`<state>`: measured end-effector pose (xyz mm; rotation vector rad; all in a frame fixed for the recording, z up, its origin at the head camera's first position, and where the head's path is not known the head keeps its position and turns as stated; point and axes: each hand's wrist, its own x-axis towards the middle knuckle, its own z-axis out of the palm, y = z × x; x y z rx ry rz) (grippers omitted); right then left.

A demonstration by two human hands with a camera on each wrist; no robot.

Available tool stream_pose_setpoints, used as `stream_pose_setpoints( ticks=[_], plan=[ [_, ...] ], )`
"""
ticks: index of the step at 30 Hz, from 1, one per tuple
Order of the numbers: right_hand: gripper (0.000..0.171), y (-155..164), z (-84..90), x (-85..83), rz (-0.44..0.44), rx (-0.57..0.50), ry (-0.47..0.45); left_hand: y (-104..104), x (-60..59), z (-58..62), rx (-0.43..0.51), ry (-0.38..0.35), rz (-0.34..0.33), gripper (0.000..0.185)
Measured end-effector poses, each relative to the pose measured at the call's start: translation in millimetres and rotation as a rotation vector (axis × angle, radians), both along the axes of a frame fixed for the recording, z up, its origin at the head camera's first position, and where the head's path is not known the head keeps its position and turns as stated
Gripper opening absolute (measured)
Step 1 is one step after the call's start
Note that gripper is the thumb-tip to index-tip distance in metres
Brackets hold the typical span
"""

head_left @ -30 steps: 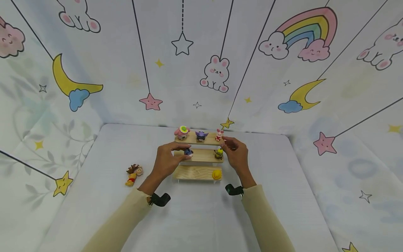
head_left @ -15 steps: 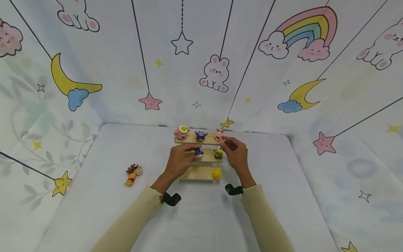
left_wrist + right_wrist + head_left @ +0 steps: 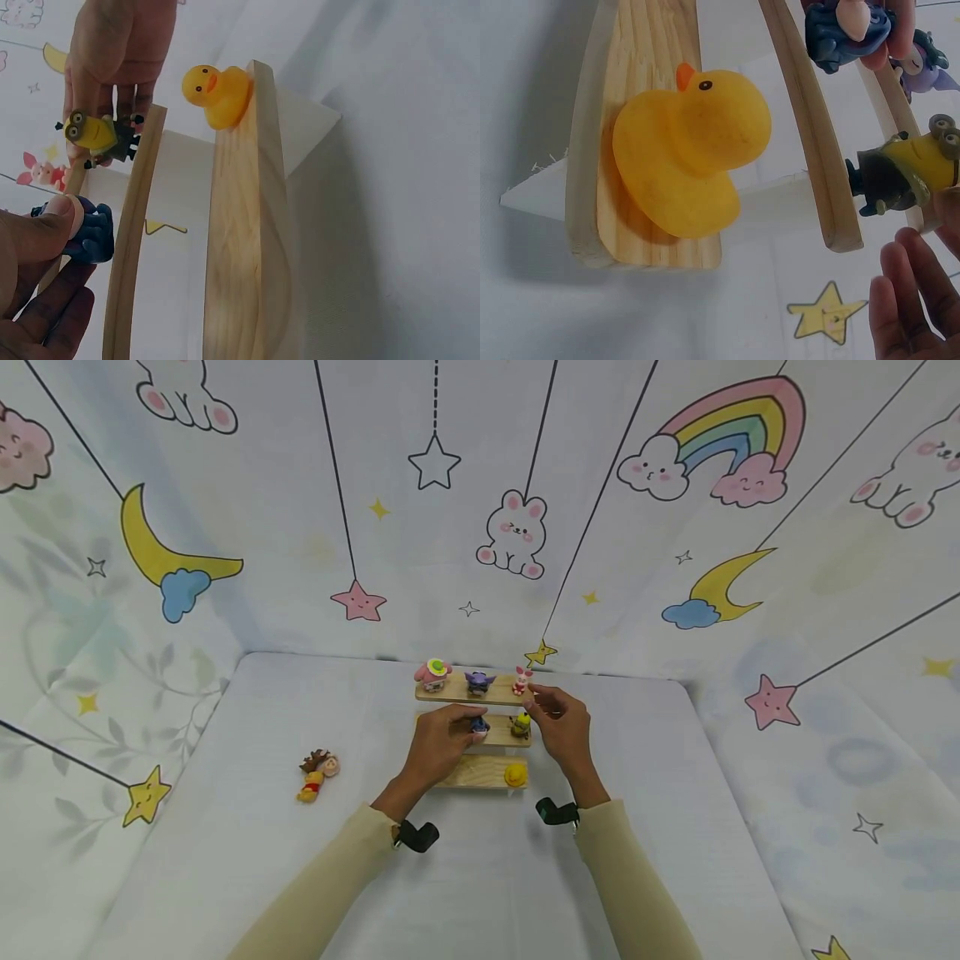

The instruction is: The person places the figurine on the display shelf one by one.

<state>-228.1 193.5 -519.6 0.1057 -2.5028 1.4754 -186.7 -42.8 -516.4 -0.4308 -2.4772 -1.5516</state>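
From the head view, your left hand (image 3: 438, 747) has slid rightward along the middle shelf (image 3: 501, 732) over the last second, carrying the blue figure (image 3: 479, 724) pinched in its fingertips; the figure now sits near the shelf's centre, close to the minion (image 3: 521, 724) beside your right hand (image 3: 564, 731). That hand has stayed put at the rack's right end, fingers loosely curled; whether they touch the rack I cannot tell. The placing looks nearly done, though the pinch is not yet released. Far out to the left of your left hand lies a bear figure (image 3: 318, 774) on the tabletop (image 3: 225, 827). In the left wrist view, your thumb (image 3: 52, 225) presses the blue figure (image 3: 94, 232) at the shelf's edge, with the duck (image 3: 217, 94) on the lowest shelf (image 3: 244, 247). The right wrist view shows the duck (image 3: 690, 154) close up and your right fingers (image 3: 911, 300) empty just below the minion (image 3: 907, 172).
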Motion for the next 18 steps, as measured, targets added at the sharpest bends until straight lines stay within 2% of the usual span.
stream_pose_setpoints(
  ticks=[4, 11, 18],
  plan=[
    [0.029, -0.4, 0.0, 0.1, -0.001, 0.002, 0.004, -0.4, 0.5, -1.0, 0.001, -0.015, -0.010, 0.040],
    [0.030, -0.5, 0.2, 0.4, 0.006, -0.004, 0.017, -1.7, 1.2, -3.4, -0.013, 0.024, -0.038, 0.045],
    [0.029, -0.1, 0.7, 0.3, 0.014, -0.010, 0.028, -1.3, 2.1, -4.5, -0.028, 0.025, -0.044, 0.047]
  ],
)
